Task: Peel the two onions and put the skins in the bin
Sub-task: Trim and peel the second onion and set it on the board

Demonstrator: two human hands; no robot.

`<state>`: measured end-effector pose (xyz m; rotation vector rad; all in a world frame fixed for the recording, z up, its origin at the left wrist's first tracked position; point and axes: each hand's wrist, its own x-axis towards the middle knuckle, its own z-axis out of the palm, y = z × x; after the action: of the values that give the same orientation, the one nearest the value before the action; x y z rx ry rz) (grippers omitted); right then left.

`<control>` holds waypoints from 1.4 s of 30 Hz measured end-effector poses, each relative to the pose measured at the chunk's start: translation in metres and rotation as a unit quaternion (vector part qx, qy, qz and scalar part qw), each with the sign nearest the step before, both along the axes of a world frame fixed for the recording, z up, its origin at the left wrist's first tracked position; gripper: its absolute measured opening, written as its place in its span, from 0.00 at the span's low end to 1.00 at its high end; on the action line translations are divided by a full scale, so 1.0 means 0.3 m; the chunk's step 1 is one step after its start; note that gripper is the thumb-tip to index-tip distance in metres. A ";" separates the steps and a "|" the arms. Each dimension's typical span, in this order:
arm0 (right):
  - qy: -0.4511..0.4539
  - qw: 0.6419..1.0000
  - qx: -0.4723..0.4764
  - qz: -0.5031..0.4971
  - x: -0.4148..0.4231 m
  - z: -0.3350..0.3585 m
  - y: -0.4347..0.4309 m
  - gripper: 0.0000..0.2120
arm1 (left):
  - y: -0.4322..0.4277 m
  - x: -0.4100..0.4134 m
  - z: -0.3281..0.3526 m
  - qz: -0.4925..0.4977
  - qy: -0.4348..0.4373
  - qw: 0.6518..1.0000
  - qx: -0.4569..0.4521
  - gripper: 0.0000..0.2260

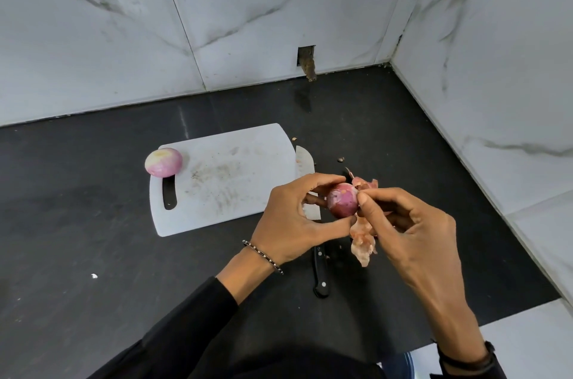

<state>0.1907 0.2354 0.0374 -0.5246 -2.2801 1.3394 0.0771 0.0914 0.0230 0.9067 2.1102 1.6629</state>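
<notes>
While a small white scrap [94, 275] lies alone on the black countertop [77, 223] at far left, the peeled onion [163, 162] sits on the top-left corner of the white cutting board [223, 180], just above the board's handle slot. It's pale w/ a pink-purple tinge; no hand touches it. Board lies flat on the counter, surface scuffed w/ dark marks.

A kitchen knife [305, 161] lies along the board's right edge, blade tip pointing away from the person, black riveted handle toward them; its mid part is hidden behind the L hand [291, 220]. That hand, w/ a beaded bracelet [263, 256] on the wrist & a black sleeve [192, 323], grips the second onion [342, 200] in the air just right of the board: thumb on the near side, fingers curled over the far side. This onion is reddish-purple & glossy, mostly bare on the side facing the camera.

Papery skins [362, 242] hang from its right side & underside; a few stick up behind it. R hand [412, 230] meets the onion's right side, thumb & forefinger pinching skin near the top, other fingers curled below among the hanging pieces. Dark band [471, 360] on that wrist.

Tiny skin bit [341, 159] on the counter beyond the hands. White marble-look wall tiles [496, 68] stand behind & to the right, w/ a small square cutout [306, 56] low in the back wall.
</notes>
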 end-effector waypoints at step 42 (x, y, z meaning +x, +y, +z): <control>0.056 0.990 -0.091 0.090 -0.009 -0.025 0.021 0.16 | -0.014 -0.032 -0.030 -0.122 -0.272 0.950 0.095 0.19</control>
<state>0.1878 0.2417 0.0298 -0.2967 -2.1680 1.6329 0.0673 0.0871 0.0139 0.6290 1.4357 1.7506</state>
